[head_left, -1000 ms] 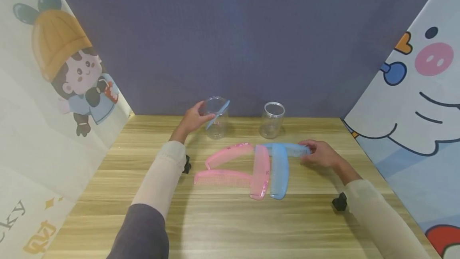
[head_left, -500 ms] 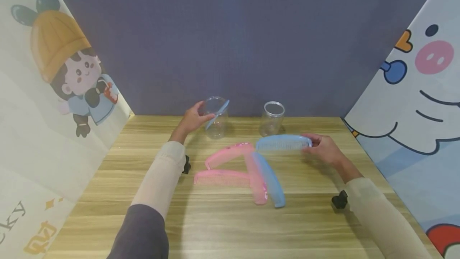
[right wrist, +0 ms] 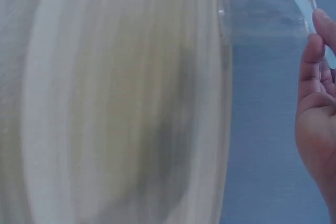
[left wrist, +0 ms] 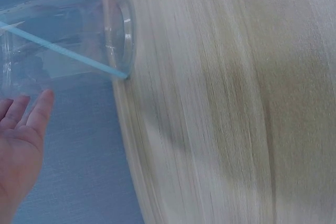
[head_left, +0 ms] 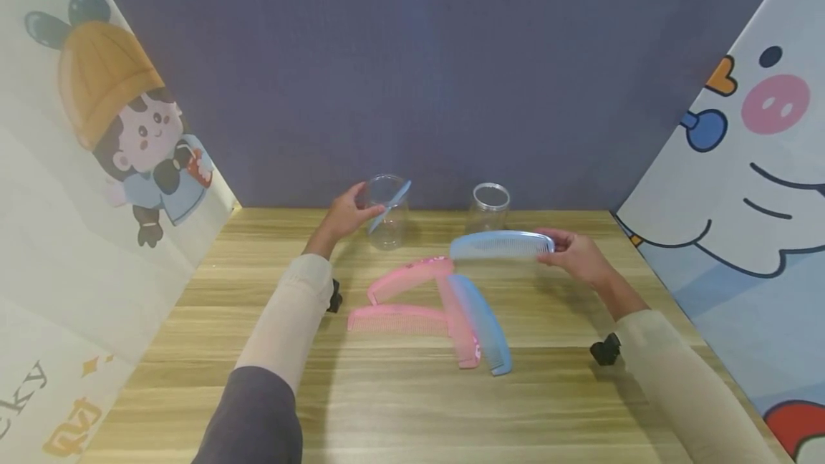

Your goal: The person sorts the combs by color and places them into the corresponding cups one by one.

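Where writing can be read at all, it is the grey letters "ky" (head_left: 29, 392) on the left cartoon panel (head_left: 97, 163), above an orange mark too small to make out; the combs carry no legible label.

Since a second ago the right hand (head_left: 576, 255) has lifted the blue comb (head_left: 501, 244) off the pile; its thumb and fingers pinch the comb's right end, holding it level above the wooden table (head_left: 412, 407), in front of the right clear jar (head_left: 488, 214); the second blue comb (head_left: 482, 322) and the pink comb beside it (head_left: 459, 321) have swung to a slant.

Unmoved over that time, the left hand (head_left: 346, 215) holds the left clear jar (head_left: 389, 210), its fingers curved about the jar's side; a blue comb in the jar (head_left: 390, 205) leans out over the rim.

Two more pink combs (head_left: 409, 278) lie left of the pile; the dark blue back wall (head_left: 419, 56) and the right cartoon panel (head_left: 754, 185) close in the table.
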`<action>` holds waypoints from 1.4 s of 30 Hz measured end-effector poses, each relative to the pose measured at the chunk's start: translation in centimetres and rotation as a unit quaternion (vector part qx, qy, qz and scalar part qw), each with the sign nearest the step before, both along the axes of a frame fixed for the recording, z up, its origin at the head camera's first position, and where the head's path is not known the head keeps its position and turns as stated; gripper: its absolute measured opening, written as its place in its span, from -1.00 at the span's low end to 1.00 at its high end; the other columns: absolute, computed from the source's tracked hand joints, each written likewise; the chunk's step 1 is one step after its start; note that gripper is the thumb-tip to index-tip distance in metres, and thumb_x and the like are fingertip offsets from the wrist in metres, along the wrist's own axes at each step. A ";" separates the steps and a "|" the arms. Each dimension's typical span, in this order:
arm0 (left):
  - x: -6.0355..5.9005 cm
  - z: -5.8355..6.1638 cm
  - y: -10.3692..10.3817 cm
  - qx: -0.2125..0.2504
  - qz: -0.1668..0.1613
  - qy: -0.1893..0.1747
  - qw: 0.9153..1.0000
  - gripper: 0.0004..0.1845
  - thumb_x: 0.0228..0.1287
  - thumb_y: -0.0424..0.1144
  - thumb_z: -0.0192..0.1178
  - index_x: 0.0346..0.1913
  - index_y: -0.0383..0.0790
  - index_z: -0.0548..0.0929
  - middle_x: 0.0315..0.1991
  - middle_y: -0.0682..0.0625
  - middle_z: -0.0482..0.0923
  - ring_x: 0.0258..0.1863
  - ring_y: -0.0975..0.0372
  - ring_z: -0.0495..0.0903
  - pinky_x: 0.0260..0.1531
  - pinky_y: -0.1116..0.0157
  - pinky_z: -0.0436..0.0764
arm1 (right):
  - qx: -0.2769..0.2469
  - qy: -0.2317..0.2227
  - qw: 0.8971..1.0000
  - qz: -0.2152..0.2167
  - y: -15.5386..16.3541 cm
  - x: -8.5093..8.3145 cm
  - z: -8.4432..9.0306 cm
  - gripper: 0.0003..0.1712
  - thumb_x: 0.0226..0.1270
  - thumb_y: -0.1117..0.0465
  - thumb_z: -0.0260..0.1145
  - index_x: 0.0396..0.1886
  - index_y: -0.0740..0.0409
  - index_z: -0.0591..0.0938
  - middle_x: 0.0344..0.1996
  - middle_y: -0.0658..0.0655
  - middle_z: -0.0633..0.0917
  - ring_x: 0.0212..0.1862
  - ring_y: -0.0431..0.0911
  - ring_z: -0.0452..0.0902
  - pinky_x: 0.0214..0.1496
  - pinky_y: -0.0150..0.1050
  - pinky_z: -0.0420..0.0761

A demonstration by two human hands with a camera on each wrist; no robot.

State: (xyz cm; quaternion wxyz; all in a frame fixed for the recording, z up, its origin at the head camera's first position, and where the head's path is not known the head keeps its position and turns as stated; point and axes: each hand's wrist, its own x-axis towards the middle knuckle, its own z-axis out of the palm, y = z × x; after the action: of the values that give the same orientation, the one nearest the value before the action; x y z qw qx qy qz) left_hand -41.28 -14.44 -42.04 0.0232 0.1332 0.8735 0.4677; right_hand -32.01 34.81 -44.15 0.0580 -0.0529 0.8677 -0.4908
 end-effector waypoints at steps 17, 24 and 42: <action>0.0 -0.2 0.0 0.004 0.000 -0.002 1.000 0.02 0.32 0.13 0.35 0.63 -0.18 0.05 0.61 -0.17 0.14 0.47 -0.14 0.36 0.42 -0.04 0.48 | -0.059 0.031 0.998 0.002 -3.1 -1.9 5.7 -0.25 0.31 0.12 0.49 0.45 0.21 0.46 -0.01 -0.16 0.73 -0.05 -0.37 0.67 -0.05 -0.42 0.75; 0.0 -0.1 0.0 0.001 0.001 0.006 1.000 -0.01 0.33 0.11 0.34 0.63 -0.19 0.06 0.60 -0.18 0.16 0.46 -0.14 0.38 0.40 -0.05 0.49 | -0.072 0.033 0.997 -0.005 -5.1 -2.9 7.4 -0.26 0.33 0.16 0.48 0.45 0.22 0.46 0.05 -0.04 0.75 -0.09 -0.38 0.67 -0.10 -0.46 0.73; 0.1 -0.2 0.2 -0.011 0.002 -0.001 1.000 -0.01 0.35 0.15 0.31 0.64 -0.13 0.04 0.61 -0.11 0.15 0.49 -0.08 0.35 0.42 -0.05 0.48 | -0.086 0.037 0.995 -0.029 -11.8 -5.5 11.5 -0.36 0.31 0.14 0.49 0.37 0.13 0.57 -0.20 -0.06 0.77 -0.05 -0.07 0.78 0.14 -0.25 0.72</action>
State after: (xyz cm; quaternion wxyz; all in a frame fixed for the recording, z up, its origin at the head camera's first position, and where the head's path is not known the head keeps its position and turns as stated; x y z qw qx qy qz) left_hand -41.22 -14.26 -42.24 0.0249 0.1303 0.8788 0.4585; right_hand -37.47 23.04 -32.65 0.0074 -0.0506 0.8253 -0.5624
